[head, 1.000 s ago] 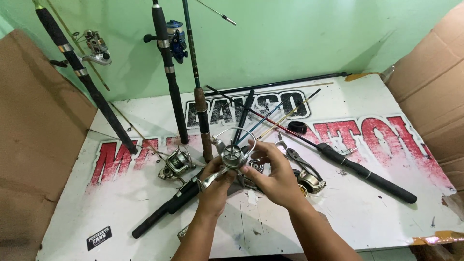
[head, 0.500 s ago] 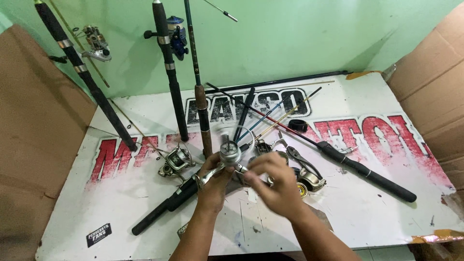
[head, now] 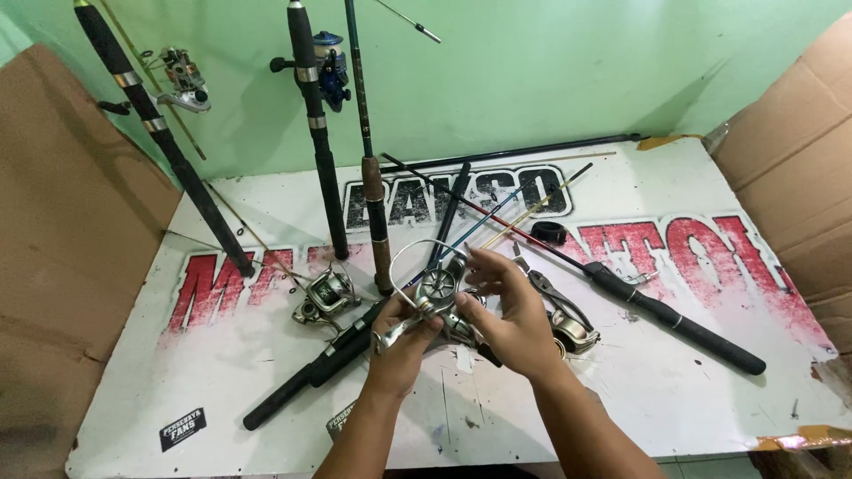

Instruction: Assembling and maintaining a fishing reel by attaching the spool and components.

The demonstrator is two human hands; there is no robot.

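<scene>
Both my hands hold a silver spinning reel with a wire bail arm just above the white printed board. My left hand grips the reel's foot and lower body from below. My right hand wraps the reel's right side, its fingers touching the spool's rim. Under my hands several thin rod sections cross each other on the board. A black rod handle lies diagonally below my left hand.
A second silver reel lies left of my hands, and pliers and another reel part lie right. A black rod butt runs to the right. Three rods with reels lean on the green wall. Cardboard flanks both sides.
My hands have turned the reel slightly and shifted it a little right and lower; my right fingers moved onto the spool. Everything else stays where it was.
</scene>
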